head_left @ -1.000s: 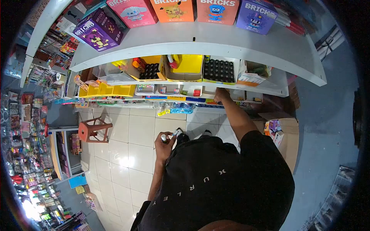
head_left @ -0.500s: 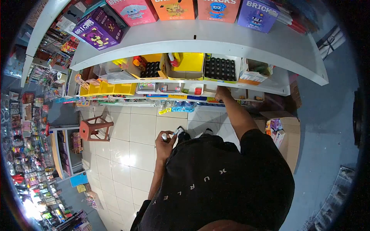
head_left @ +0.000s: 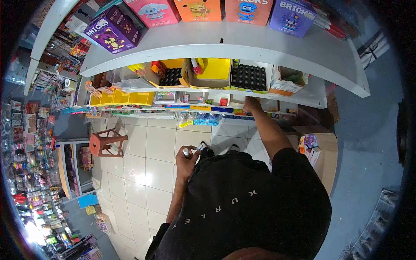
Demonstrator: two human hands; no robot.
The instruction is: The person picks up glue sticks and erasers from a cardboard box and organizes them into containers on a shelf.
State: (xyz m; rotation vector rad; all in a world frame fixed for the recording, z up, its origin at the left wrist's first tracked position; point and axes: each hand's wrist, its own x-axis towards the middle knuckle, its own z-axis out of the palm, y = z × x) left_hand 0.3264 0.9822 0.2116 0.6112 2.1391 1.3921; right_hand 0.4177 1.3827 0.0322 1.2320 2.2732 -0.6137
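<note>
White shelving (head_left: 242,45) spans the wall ahead; my right hand (head_left: 250,104) reaches into its lower tier, fingers hidden, so I cannot tell their state. Boxes (head_left: 291,16) above read "BRICKS"; my shirt (head_left: 242,203) reads "HURLEY". My left hand (head_left: 186,162) clamps small white-capped tubes (head_left: 186,152) near my waist; loose, I judge one could slip to the floor.

Shelf (head_left: 225,47) is white. On top of it: purple box (head_left: 110,28), pink box (head_left: 154,11), orange box (head_left: 199,9), red-orange box (head_left: 253,9), another purple box (head_left: 291,16). Under it: yellow trays (head_left: 121,99), yellow bin (head_left: 212,71), black grid tray (head_left: 248,77). Below the shelf: white glossy floor tiles (head_left: 143,164), reddish-brown stool (head_left: 106,143). Shirt (head_left: 251,203) is black with pale lettering.
</note>
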